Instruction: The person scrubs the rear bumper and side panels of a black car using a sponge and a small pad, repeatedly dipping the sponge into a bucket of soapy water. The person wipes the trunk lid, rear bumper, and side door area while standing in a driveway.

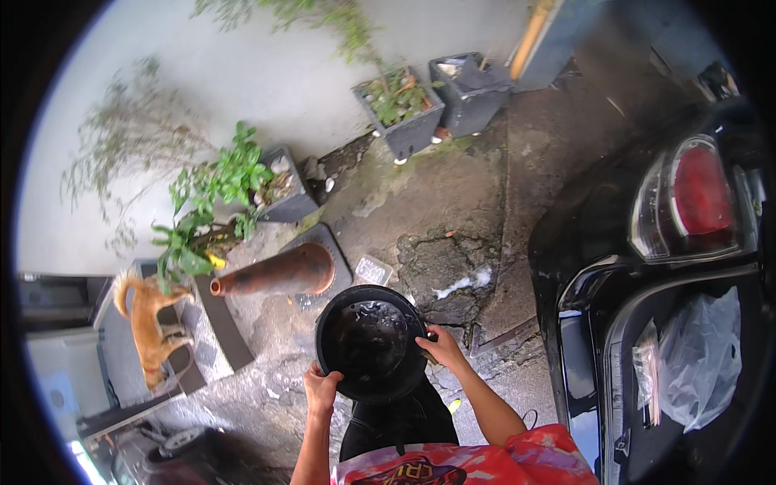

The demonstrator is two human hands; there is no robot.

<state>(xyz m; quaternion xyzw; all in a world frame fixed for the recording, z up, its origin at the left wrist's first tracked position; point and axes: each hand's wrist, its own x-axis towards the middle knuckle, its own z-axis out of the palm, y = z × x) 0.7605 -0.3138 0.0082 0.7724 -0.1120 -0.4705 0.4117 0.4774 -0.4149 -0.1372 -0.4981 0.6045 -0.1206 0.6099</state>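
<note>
A round black bucket [368, 343] is held out in front of my body, its mouth facing up. Its inside looks wet and shiny, with light glinting off what seems to be water and some suds. My left hand [322, 386] grips the near left rim, thumb over the edge. On the right side, my right hand [443, 346] clasps the rim with its thumb on top. The fingers under both rims are mostly hidden. Just beyond the bucket, a small clear plastic container [373, 271] lies on the ground, and white foam [465, 283] spots the cracked concrete.
A worn orange traffic cone [279, 273] lies on its side at left. Beyond stand grey planters [414, 129] along a white wall. A tan dog [153, 323] is on the left. At right, a black car [574, 242] has its boot open, with a plastic bag [703, 364] inside.
</note>
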